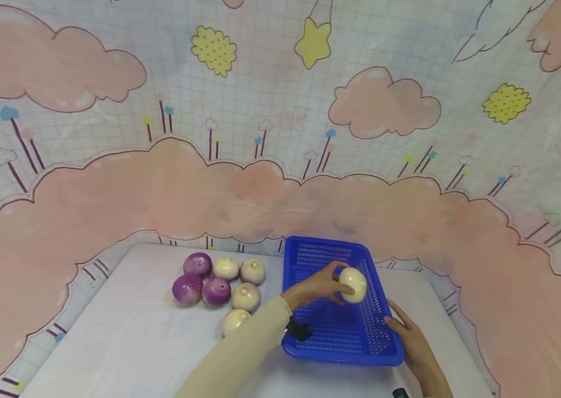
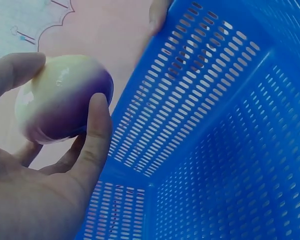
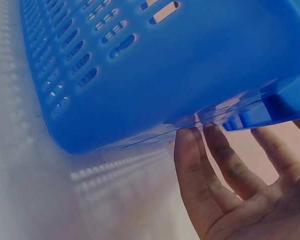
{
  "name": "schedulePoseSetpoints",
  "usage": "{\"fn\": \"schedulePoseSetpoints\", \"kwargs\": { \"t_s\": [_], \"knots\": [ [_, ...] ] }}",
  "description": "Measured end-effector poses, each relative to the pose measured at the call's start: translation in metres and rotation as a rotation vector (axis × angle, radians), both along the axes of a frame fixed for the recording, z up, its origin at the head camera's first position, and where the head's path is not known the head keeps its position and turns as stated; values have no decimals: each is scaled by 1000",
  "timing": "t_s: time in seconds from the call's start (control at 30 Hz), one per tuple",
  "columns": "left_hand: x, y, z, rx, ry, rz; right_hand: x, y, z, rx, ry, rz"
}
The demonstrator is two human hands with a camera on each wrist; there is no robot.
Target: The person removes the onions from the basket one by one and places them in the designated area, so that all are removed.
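Note:
My left hand (image 1: 322, 284) reaches over the blue plastic basket (image 1: 287, 265) and holds a shiny white-and-purple turnip (image 1: 353, 284) between thumb and fingers. In the left wrist view this turnip (image 2: 59, 100) is pale on top and purple lower down, near the basket's perforated wall (image 2: 190, 75). My right hand (image 1: 415, 342) is at the basket's right side, with the thumb over the rim and the other fingers outside. The right wrist view shows its fingers (image 3: 225, 155) touching the basket's outer side (image 3: 190, 75).
Left of the basket, three purple turnips (image 1: 198, 265) and several whitish ones (image 1: 246, 297) sit grouped on the white tabletop (image 1: 136, 331). My left sleeve partly covers the nearest white turnip (image 1: 233, 320). Behind the table hangs a cloud-patterned cloth (image 1: 240, 193).

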State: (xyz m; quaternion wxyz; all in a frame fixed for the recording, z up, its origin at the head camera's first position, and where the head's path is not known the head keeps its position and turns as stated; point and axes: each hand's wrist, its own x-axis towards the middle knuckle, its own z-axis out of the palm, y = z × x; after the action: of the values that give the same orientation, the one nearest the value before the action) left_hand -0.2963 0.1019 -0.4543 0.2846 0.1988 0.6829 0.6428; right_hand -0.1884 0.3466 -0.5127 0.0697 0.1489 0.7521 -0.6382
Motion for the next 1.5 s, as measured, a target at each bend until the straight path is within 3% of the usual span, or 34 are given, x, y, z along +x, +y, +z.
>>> {"fn": "schedulePoseSetpoints", "kwargs": {
  "t_s": [0.33,0.87,1.33,1.5],
  "knots": [
    [7,-22,4,23,64,2,0,0,1,-3,-6,-2],
    [25,-75,10,101,117,16,1,1,-1,-24,20,4],
    [40,-117,13,151,114,63,2,1,3,-20,-6,-1],
    [44,-133,13,140,133,114,1,0,3,-17,-7,3]
  ]
}}
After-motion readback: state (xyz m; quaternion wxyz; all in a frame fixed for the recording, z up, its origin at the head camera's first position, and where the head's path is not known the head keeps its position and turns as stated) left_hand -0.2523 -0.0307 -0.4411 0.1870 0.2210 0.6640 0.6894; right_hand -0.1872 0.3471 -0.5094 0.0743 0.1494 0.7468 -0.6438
